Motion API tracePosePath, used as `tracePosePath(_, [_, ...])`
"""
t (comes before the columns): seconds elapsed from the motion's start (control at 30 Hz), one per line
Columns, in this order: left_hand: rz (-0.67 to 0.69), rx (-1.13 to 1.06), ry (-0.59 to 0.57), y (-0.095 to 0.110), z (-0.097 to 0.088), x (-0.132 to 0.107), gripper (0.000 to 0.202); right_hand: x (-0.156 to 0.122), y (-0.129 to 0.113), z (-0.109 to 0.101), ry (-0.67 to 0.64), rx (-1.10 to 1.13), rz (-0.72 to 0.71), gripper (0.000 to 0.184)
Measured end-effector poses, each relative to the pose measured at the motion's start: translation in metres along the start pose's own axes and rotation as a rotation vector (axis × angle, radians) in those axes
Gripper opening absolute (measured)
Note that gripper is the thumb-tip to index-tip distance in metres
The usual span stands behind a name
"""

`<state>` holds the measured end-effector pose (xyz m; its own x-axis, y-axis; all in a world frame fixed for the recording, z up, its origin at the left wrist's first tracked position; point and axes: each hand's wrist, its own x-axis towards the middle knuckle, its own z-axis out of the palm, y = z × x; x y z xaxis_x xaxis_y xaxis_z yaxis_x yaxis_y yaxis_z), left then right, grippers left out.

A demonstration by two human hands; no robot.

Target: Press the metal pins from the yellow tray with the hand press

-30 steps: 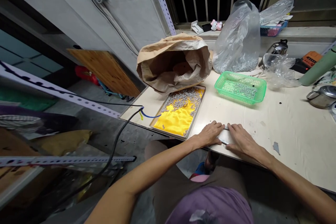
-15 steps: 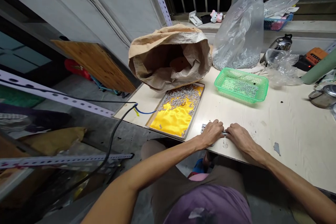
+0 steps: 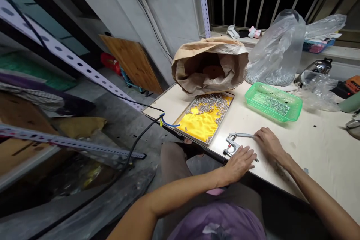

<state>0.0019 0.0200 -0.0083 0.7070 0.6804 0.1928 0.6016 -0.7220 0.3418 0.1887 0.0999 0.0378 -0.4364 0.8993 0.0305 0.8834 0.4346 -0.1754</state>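
A metal plier-like hand tool (image 3: 234,141) lies on the pale table (image 3: 315,146) near its front edge. My left hand (image 3: 239,164) rests flat with fingers stretched out beside the tool's lower handle, at the table's edge. My right hand (image 3: 268,143) lies over the far end of the tool's handles, fingers curled on them. A metal tray (image 3: 225,114) lined with yellow cloth (image 3: 201,123) and holding several small metal pins sits to the left of the tool.
A green basket (image 3: 274,102) with metal pins stands behind my hands. An open brown paper sack (image 3: 210,65) lies at the back left, a clear plastic bag (image 3: 277,50) of pins beside it. A kettle (image 3: 317,68) and crumpled plastic (image 3: 319,90) sit at right. A black cable (image 3: 135,140) hangs off the table's left corner.
My view has swung right and down. My left hand has slid back off the tool toward the table edge, uncovering the tool's head. My right hand stays on the handles.
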Motion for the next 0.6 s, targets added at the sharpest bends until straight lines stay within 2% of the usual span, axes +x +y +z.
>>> tracePosePath(0.1, [-0.022,-0.031,0.009,0.004,-0.002,-0.001,0.035,0.015,-0.013,-0.003,0.019,-0.078,-0.005,0.030])
tracePosePath(0.17, [-0.013,-0.075,-0.006,0.002,-0.003,0.001,0.036,0.025,-0.031,-0.005,0.003,-0.087,-0.070,0.027])
tracePosePath(0.3, [-0.043,-0.184,-0.078,-0.002,0.001,0.004,0.030,0.038,-0.075,0.002,-0.132,-0.033,-0.403,0.019])
tracePosePath(0.4, [-0.120,-0.199,-0.088,-0.003,0.002,0.004,0.028,0.042,-0.094,0.011,-0.234,-0.068,-0.593,0.014])
tracePosePath(0.5, [-0.180,-0.183,-0.082,-0.007,-0.006,0.003,0.026,0.045,-0.099,0.016,-0.241,-0.082,-0.633,0.017])
tracePosePath(0.6, [-0.237,-0.162,-0.075,-0.019,-0.023,-0.001,0.024,0.046,-0.103,0.012,-0.189,0.121,-0.634,0.024])
